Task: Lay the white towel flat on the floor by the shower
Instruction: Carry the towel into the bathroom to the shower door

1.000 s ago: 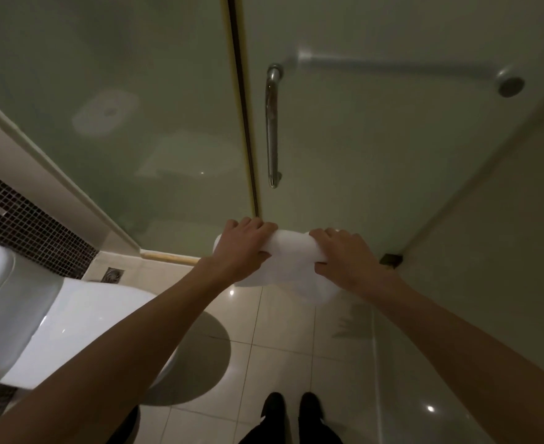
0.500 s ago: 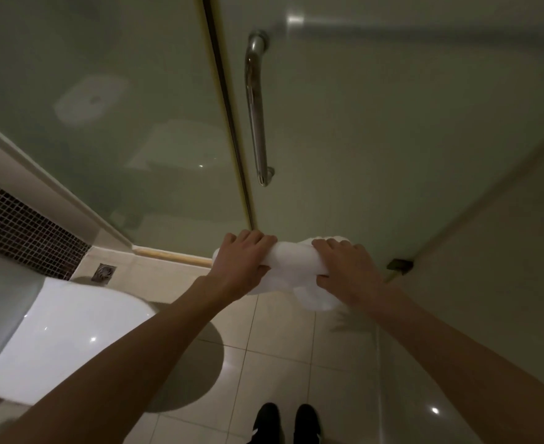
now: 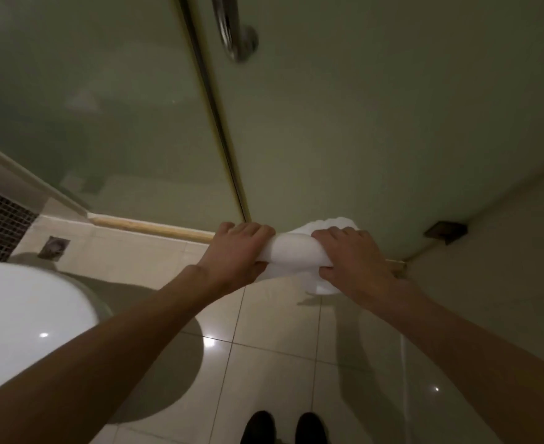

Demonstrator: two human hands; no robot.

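A white towel (image 3: 296,251), still bunched into a thick roll, hangs between both hands above the floor tiles (image 3: 273,363), close to the frosted glass shower door (image 3: 360,139). My left hand (image 3: 235,254) grips its left end with fingers curled over the top. My right hand (image 3: 354,261) grips the right end the same way. A fold of the towel droops below the right hand. The shower's raised sill (image 3: 155,227) runs along the floor just behind the hands.
A white toilet (image 3: 23,325) fills the lower left, with a floor drain (image 3: 53,248) beside it. The door's metal handle (image 3: 232,30) hangs overhead. A dark hinge bracket (image 3: 445,231) sits at the door's lower right. My dark shoes (image 3: 283,427) stand on the tiles.
Both hands have moved lower and forward toward the base of the shower door with the towel still rolled. The view has tilted down, so the door handle has risen out of frame.
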